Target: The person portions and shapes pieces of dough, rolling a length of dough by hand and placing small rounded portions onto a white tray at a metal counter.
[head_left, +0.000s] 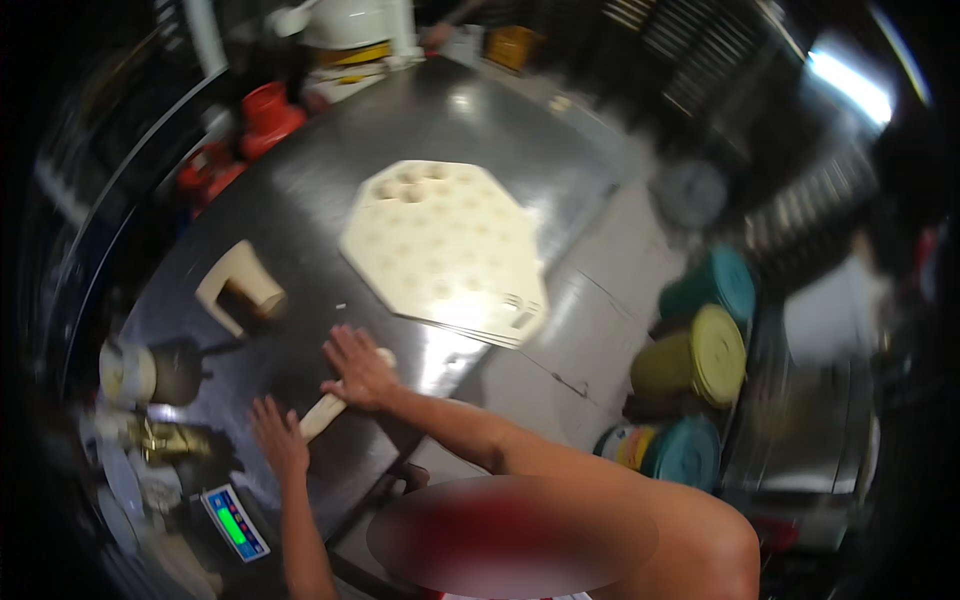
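A pale roll of dough point(322, 414) lies diagonally on the steel table point(430, 120). My right hand point(360, 370) rests across its upper part, fingers spread. My left hand point(280, 437) is open at the lower end of the roll, fingers stretched out; whether it touches the dough is hard to tell. Beyond my hands, several small dough pieces point(410, 188) sit at the far side of a stacked cream octagonal board point(445, 255) with round marks.
Left are a cream piece with a dark opening point(240, 285), jars point(150, 375) and a scale point(235, 522). Red cylinders point(268, 118) stand beyond the table. Right are lidded buckets point(705, 355) on the tiled floor and a metal surface point(790, 430).
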`<state>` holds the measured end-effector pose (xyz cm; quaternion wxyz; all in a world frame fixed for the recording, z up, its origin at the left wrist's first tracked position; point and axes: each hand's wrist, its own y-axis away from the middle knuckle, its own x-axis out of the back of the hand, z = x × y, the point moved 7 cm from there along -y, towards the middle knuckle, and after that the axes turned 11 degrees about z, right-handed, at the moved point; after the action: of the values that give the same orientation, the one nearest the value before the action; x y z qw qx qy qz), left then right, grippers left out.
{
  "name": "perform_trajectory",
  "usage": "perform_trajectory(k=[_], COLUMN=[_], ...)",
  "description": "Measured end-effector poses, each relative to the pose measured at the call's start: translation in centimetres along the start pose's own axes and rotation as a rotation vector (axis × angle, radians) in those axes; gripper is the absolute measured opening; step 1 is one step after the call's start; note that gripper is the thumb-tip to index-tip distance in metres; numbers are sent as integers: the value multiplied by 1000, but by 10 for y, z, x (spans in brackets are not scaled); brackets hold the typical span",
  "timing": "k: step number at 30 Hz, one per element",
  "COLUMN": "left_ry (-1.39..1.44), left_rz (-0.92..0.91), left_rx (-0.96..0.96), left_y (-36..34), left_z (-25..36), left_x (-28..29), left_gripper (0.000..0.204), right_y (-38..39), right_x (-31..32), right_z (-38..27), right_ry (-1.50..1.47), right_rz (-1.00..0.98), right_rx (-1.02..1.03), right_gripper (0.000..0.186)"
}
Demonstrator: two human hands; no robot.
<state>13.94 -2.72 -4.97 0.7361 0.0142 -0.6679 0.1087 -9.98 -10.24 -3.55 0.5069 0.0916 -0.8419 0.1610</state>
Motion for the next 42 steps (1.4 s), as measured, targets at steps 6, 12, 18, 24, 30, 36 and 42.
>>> perform_trajectory(k=[6, 12, 18, 24, 30, 36, 42], left_ry=[-149, 146, -96, -50, 7, 77, 192], left_rz=[2, 156, 103, 127, 48, 42, -35], left_rx=[103, -387, -107, -24, -52, -196, -408], left_y=[121, 182, 105, -20, -87, -65, -18], left_z=[-1, 147, 131, 62, 69, 57, 90], left_x=[10, 3, -10, -56, -52, -55, -16], left_gripper=[62, 70, 76, 73, 72, 76, 76], right_y=[132, 183, 131, -1, -119, -65, 66], right_x=[11, 18, 11, -15, -25, -19, 18], right_z=[-11, 15, 21, 18, 24, 14, 6], right_ry=[-195, -107, -228, -239, -65, -137, -112], right_rz=[72, 297, 327, 178, 312, 216, 209], right_rx=[148, 303, 269, 92, 5, -9, 3], right_gripper=[88, 81, 80, 84, 85, 76, 80])
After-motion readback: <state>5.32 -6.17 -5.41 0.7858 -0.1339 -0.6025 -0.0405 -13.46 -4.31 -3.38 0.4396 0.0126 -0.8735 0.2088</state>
